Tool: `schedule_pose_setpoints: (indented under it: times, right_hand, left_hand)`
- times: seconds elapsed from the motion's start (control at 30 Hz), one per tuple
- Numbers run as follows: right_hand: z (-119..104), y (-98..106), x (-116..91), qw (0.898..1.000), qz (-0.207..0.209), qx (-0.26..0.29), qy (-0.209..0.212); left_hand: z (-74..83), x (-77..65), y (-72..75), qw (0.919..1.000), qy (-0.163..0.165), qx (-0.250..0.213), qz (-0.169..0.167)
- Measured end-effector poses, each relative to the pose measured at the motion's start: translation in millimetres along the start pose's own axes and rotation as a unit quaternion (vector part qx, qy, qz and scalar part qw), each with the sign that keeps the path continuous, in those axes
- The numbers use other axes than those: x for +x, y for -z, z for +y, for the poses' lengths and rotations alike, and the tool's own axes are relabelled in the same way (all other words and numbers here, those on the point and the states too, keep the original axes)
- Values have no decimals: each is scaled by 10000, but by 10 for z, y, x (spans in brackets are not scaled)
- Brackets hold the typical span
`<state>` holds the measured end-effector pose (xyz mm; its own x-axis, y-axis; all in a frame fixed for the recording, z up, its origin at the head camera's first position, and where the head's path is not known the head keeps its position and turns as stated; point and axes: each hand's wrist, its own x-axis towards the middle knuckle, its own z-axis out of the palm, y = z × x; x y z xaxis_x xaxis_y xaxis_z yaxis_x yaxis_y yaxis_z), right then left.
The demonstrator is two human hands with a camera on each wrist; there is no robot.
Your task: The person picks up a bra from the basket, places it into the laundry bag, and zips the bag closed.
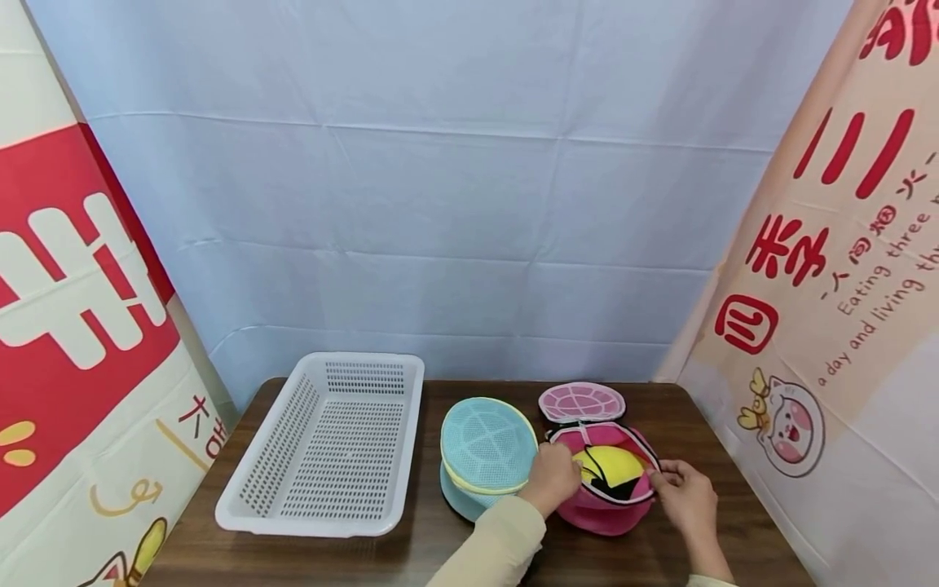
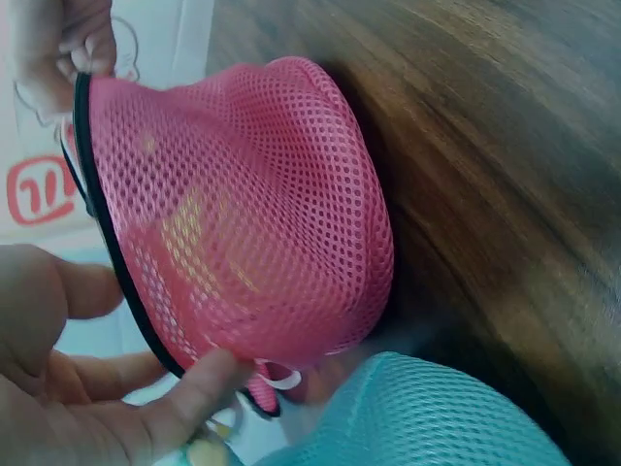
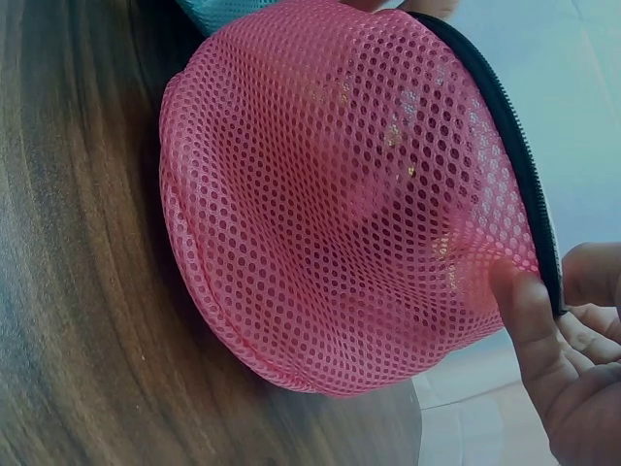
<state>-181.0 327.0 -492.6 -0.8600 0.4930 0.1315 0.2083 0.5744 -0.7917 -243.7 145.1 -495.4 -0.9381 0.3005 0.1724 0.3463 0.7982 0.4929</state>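
Note:
A pink mesh laundry bag (image 1: 605, 520) stands on the table at the right, its round lid (image 1: 582, 403) folded back toward the wall. Inside lies a bright yellow and black item (image 1: 614, 466), perhaps cloth; through the mesh it shows only as yellow patches. My left hand (image 1: 555, 474) holds the zippered rim on the bag's left side, with fingers on both sides of the edge in the left wrist view. At the right side of the rim, my right hand (image 1: 688, 496) pinches the black zipper edge (image 3: 519, 146) between thumb and fingers.
Just left of the pink bag stands a blue mesh laundry bag (image 1: 487, 444) with yellow trim, its lid on top. A white plastic basket (image 1: 341, 456) sits on the left of the brown wooden table (image 1: 433, 562). Printed cloths hang at both sides, a plain one behind.

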Motion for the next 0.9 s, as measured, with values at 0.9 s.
schedule_pose_setpoints:
  times: [0.9]
  right_hand:
    - [8, -21, -7, 10000, -40, 51, 11]
  left_hand:
    - [-68, 109, 48, 9982, 263, 56, -543]
